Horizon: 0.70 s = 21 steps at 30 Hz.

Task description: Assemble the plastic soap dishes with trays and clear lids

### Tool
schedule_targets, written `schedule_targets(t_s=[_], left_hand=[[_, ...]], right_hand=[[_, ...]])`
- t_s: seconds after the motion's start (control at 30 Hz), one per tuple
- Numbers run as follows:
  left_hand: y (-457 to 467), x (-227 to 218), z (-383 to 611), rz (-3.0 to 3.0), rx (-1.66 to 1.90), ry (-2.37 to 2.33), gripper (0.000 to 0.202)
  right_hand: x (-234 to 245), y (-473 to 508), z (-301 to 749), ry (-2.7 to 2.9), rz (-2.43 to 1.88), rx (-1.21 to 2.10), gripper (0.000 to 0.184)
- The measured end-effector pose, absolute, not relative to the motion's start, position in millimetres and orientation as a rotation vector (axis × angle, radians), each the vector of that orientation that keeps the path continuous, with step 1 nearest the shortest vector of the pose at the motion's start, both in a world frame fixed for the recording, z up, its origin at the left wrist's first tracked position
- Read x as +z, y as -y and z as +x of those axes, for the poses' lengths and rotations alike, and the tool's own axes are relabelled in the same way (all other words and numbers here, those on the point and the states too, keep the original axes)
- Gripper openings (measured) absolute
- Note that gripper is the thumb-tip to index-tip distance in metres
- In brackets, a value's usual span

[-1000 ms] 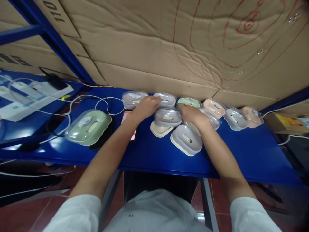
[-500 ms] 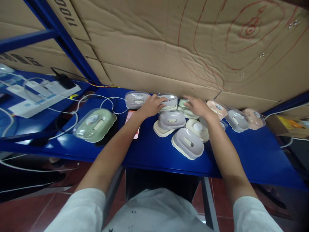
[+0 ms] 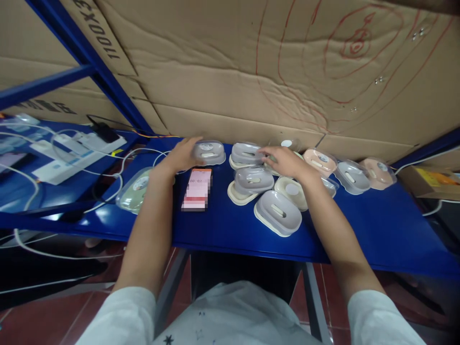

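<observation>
Left hand (image 3: pixel 182 155) spanning one end of a labelled grey soap dish (image 3: pixel 212 154), grasp unclear; right hand (image 3: pixel 286 162) hovering loosely open beside another grey dish (image 3: pixel 244 153).

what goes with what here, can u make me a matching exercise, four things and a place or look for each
Things:
1. left hand
2. phone
3. power strip
4. cardboard panel

Places and looks:
A. drawn on with red curved lines
B. white, toward the picture's left edge
C. at the left end of a grey box
D. face up, pink screen lit

Pairs: 1-C, 2-D, 3-B, 4-A
</observation>
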State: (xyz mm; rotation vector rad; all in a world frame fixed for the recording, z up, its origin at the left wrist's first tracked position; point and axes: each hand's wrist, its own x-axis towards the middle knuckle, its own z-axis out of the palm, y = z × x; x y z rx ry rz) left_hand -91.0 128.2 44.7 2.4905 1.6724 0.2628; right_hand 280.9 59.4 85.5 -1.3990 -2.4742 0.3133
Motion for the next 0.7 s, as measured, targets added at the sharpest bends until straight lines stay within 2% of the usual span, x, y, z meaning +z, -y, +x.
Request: schedule_targets(t_s=[0.2,0.3,0.47,0.6,0.7], left_hand=[[-118,36,-75,2.439,0.806,-1.81,0.048],[-112,38,-65,2.508,0.694,-1.808,0.033],[-110,24,-56,2.576,0.328,-1.653,0.041],[-114,12,-55,2.596,0.25,-1.63,0.049],[-116,10,-55,2.619,0.262,-1.619,0.047]], right_hand=[[86,-58,284,2.448,-1.448,0.325,0.044],[92,-58,292,2.408,-1.428,0.352,0.04],[113,-57,344,2.161,-1.547,0.34,0.039],[124,-47,426,1.793,-1.937,0.149,0.042],[112,-26,485,1.539,-2.15,-0.003,0.042]])
